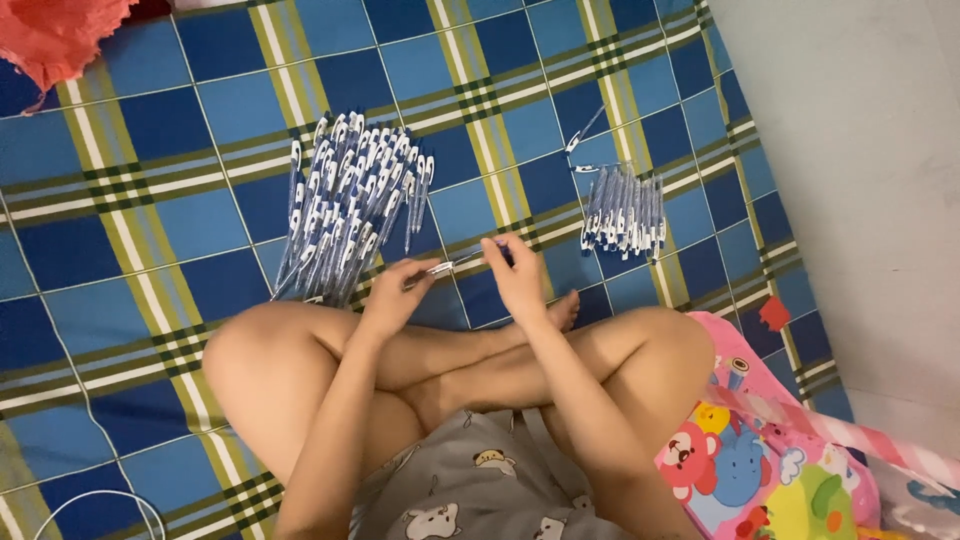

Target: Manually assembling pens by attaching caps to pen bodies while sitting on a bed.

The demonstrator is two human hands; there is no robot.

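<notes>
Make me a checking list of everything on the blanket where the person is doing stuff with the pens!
Surface: blue, green and white checked mat on a pale floor.
Job's things: one pen held between both hands; large pen pile; small pen pile.
Clutter: single pen lying apart; colourful cartoon bag; red cloth.
Grippers: left hand and right hand each grip an end of the pen.
Cables: white cable at the bottom left.
Surroundings: crossed bare legs; nothing else seen.

No packages, labels, signs, screens
</notes>
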